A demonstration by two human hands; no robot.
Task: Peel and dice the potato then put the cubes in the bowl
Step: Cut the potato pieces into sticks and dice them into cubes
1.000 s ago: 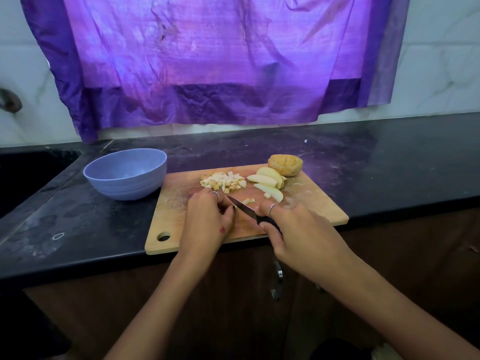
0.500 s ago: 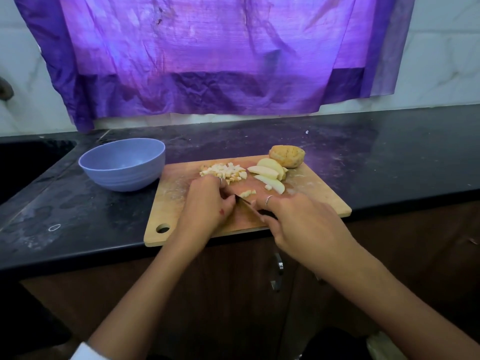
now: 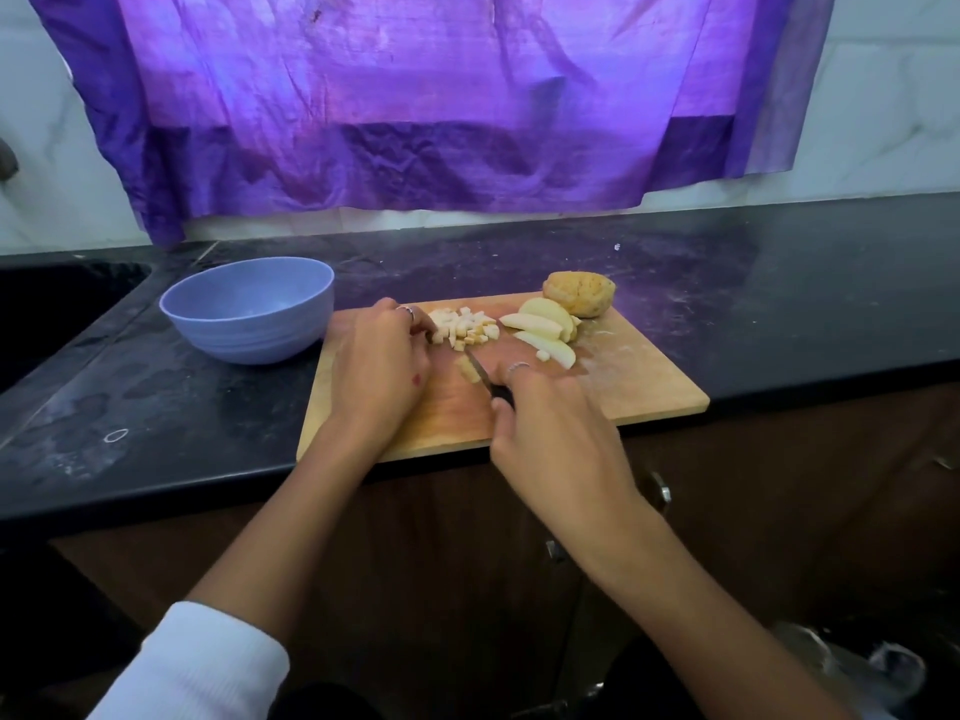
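A wooden cutting board lies at the counter's front edge. On it sit a heap of potato cubes, pale potato slices and a brown potato chunk at the far right corner. My right hand grips a small black-handled knife; its blade tip lies beside a few freshly cut bits. My left hand rests on the board with curled fingers touching the left side of the cube heap; what the fingers hold is hidden. The blue bowl stands empty left of the board.
A dark sink is set into the black counter at the far left. A purple cloth hangs on the wall behind. Cabinet doors with metal handles run under the counter's edge.
My left hand has moved away from the knife, up the board to the cube heap. The knife has slid with the right hand toward the small cut bits.
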